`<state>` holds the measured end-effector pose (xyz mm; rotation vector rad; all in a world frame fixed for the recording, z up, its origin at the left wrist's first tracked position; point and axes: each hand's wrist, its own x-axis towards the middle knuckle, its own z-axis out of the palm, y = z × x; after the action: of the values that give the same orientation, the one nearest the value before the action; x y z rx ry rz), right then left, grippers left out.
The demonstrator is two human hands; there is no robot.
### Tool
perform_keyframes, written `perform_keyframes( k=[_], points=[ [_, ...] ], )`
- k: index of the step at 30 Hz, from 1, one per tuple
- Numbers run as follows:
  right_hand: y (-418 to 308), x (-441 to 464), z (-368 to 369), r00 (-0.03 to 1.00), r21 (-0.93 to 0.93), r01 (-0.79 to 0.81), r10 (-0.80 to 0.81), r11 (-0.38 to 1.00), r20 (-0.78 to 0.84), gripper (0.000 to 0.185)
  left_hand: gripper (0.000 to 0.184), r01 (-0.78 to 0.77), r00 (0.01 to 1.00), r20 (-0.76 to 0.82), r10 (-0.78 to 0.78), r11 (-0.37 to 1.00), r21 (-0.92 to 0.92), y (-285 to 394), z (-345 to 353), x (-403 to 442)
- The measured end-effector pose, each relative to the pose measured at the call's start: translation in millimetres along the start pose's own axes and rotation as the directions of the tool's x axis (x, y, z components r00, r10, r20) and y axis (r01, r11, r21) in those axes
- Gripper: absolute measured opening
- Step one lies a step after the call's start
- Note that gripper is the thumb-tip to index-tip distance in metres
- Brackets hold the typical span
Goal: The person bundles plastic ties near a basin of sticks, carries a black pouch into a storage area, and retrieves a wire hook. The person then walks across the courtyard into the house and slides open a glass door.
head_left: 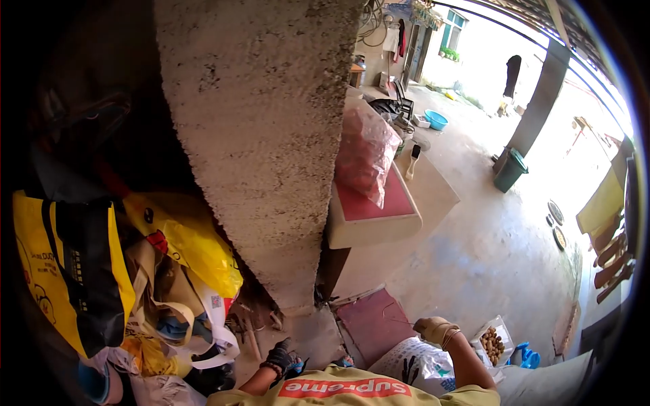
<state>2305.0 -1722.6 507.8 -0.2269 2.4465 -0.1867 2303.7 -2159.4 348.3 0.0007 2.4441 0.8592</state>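
Note:
My right hand (435, 330), in a tan glove, is closed on a thin wire-like thing (398, 320) that points left. Beneath that wire lies a flat dark red panel (372, 323) on the floor. A white printed sack (414, 362) stands close by the right hand, in front of my body. My left hand (279, 358), in a dark glove, is low beside my chest; its fingers are too dark and small to read. Something blue and black (296, 369) shows next to it, and I cannot make out whether the hand holds it.
A rough concrete pillar (257, 135) rises ahead. Yellow and black bags (71, 271) are heaped at left. A plastic bag (365, 149) lies on a red-topped cabinet (376, 230). At right are a box of brown round pieces (493, 344) and a green bin (511, 170).

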Motion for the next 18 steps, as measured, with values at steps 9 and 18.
perform_keyframes(
  k=[9,18],
  points=[
    [-53.4,8.8,5.5,0.962,0.064,0.173,-0.155,0.983,-0.225,0.026,0.043,-0.081,0.993,0.077,0.085,0.995,-0.054,-58.7,-17.6,4.4],
    [-77.9,-4.6,7.7,0.987,0.029,0.052,-0.047,0.998,-0.152,0.032,0.042,-0.231,0.966,0.117,0.232,0.973,-0.017,-55.2,-39.0,6.6]
  ],
)
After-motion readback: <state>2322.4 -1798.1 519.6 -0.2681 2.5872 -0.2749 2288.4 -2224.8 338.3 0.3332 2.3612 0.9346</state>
